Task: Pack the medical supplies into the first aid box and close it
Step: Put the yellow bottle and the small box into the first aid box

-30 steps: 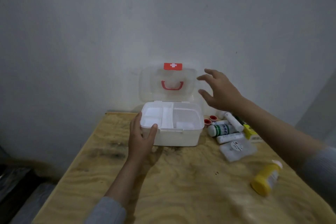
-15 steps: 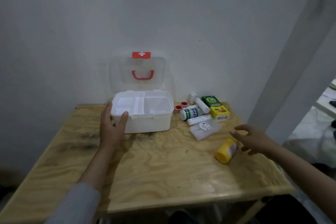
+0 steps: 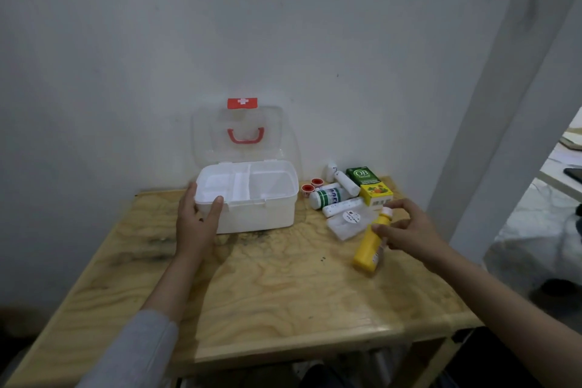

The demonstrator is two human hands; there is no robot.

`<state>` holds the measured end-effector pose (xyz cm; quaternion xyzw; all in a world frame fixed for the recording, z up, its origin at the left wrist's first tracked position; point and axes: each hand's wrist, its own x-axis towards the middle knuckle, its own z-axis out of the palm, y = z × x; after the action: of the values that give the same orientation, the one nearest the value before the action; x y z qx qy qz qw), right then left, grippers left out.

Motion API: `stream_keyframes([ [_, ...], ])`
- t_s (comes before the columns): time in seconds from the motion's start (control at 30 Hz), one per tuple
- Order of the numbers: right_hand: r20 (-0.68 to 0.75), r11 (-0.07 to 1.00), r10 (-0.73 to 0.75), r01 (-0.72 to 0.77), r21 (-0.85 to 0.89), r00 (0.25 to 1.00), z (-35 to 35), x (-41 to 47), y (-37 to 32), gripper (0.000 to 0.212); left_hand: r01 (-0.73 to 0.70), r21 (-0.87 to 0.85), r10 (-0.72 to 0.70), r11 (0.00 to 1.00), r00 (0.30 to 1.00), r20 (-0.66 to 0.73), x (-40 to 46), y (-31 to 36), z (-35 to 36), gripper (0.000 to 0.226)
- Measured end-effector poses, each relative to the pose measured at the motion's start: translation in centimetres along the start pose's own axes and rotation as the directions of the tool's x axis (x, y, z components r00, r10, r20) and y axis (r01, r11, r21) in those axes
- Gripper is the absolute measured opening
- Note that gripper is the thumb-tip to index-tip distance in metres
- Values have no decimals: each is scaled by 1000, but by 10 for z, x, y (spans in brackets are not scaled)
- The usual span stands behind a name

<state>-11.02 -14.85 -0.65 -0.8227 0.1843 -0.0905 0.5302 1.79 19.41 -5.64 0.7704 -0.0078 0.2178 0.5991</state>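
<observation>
Left hand (image 3: pixel 195 224): thumb and fingers wrapped around the front left corner of the first aid box (image 3: pixel 252 198).
Right hand (image 3: pixel 406 233): fingers closed on the yellow bottle (image 3: pixel 370 246), tilted, its base on the bench (image 3: pixel 267 293).
First aid box: lid (image 3: pixel 242 132) up, tray compartments bare.
Other supplies (image 3: pixel 343 195): clustered just right of the box.

The plywood table (image 3: pixel 283 287) stands against the wall. On it rest the open first aid box (image 3: pixel 252 198) and, to its right, clustered supplies: white bottles (image 3: pixel 327 197), a green carton (image 3: pixel 362 176), a clear packet (image 3: pixel 348 224).
</observation>
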Motion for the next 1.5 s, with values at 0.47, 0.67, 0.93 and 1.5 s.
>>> stream_keyframes([
  [0.47,-3,841,-540,540,-5,841,115,30,-137,44,87,-11,-86,996,994,73,10,-4,-8,77],
  [0.67,168,823,-509,534,-193,844,154,56,-130,32,100,2,-100,995,992,78,9,-2,-9,78],
  [0.93,397,830,-386,501,-244,833,162,66,-127,31,79,52,-82,996,995,59,7,-1,-6,73],
  [1.5,-69,884,-414,383,-268,908,44,88,-54,18,51,-22,-50,998,998,40,8,-10,-8,70],
])
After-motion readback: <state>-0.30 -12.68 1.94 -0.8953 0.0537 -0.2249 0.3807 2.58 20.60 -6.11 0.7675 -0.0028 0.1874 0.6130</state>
